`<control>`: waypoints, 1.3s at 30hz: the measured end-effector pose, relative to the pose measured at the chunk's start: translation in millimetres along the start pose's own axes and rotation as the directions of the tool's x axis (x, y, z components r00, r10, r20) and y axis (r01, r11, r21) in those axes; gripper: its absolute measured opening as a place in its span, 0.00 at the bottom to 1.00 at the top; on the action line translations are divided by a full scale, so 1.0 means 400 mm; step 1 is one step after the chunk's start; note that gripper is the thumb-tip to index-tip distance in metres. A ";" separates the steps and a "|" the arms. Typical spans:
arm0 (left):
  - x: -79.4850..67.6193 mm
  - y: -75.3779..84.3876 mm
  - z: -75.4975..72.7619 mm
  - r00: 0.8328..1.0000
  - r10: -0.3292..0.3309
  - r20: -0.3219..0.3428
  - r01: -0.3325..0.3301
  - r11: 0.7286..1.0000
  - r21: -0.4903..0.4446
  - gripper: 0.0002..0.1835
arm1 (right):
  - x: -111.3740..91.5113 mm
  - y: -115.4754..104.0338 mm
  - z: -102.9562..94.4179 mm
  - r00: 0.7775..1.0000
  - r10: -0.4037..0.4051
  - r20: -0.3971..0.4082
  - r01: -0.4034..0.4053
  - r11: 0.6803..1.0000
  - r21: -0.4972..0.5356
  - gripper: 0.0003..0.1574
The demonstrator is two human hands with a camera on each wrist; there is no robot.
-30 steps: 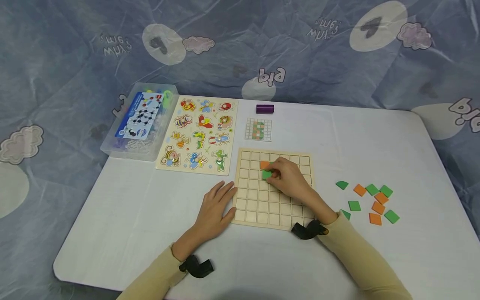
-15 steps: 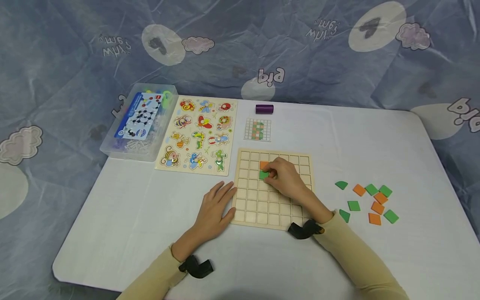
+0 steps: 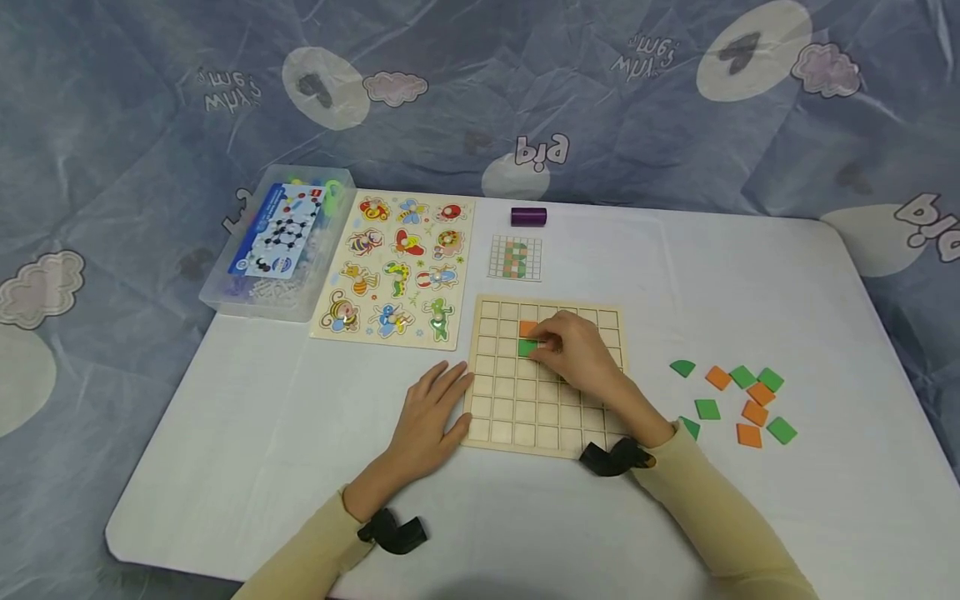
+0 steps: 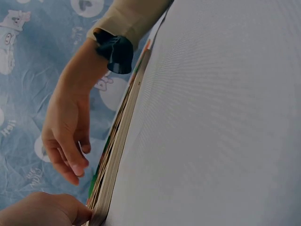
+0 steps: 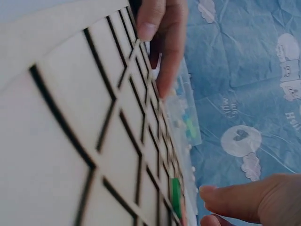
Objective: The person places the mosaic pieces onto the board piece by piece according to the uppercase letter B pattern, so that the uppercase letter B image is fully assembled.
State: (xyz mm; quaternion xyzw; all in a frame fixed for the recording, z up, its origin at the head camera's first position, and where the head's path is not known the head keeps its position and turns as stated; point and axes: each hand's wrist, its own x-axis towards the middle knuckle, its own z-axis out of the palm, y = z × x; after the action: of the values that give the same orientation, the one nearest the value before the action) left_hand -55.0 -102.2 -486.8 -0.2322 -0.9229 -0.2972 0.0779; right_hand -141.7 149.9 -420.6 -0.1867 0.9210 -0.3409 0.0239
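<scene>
In the head view, an orange square tile [image 3: 528, 328] and a green square tile [image 3: 527, 348] lie in neighbouring cells of the wooden grid board [image 3: 504, 411]. My right hand [image 3: 576, 354] hovers just right of them, fingers bent loosely, hiding some cells. The right wrist view has the green tile [image 5: 176, 197] at the board, with a gap between it and my thumb [image 5: 235, 200]. Nothing shows between the right fingers in the left wrist view. My left hand [image 3: 429, 421] lies flat with spread fingers on the table, fingertips against the board's left edge.
Several loose green and orange tiles [image 3: 749, 435] lie right of the board. Behind it are a small pattern card [image 3: 495, 271] and a purple cylinder [image 3: 528, 217]. An insect puzzle board [image 3: 390, 292] and a clear plastic box [image 3: 300, 304] stand at the back left.
The green square tile has shifted slightly left into the cell below the orange one. My right fingers have come off it. The left hand has stayed in place.
</scene>
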 end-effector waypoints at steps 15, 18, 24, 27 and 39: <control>0.003 -0.002 0.000 1.000 -0.015 0.013 0.015 1.000 -0.004 0.27 | -0.143 0.105 -0.147 0.965 -0.071 -0.251 0.059 0.997 -0.052 0.25; 0.003 -0.001 0.000 1.000 -0.014 0.010 0.014 1.000 -0.005 0.27 | -0.186 0.133 -0.180 0.958 -0.026 -0.284 0.010 0.998 -0.057 0.28; 0.001 -0.001 0.002 1.000 -0.013 0.007 0.013 1.000 -0.010 0.27 | -0.266 0.197 -0.242 0.931 0.083 -0.357 -0.097 0.995 -0.023 0.31; 0.000 0.000 0.003 1.000 -0.009 0.007 0.009 1.000 -0.011 0.27 | -0.299 0.233 -0.268 0.907 0.168 -0.387 -0.185 0.983 -0.007 0.31; -0.001 0.001 0.000 1.000 -0.008 0.005 0.008 1.000 -0.009 0.27 | -0.355 0.339 -0.298 0.846 0.379 -0.376 -0.388 0.920 0.055 0.32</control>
State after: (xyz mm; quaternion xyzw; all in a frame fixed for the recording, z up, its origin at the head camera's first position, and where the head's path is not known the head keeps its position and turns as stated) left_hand -54.5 -101.9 -486.6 -0.2296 -0.9226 -0.3012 0.0731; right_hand -74.5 369.5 -427.2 0.0703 0.9305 -0.3482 -0.0889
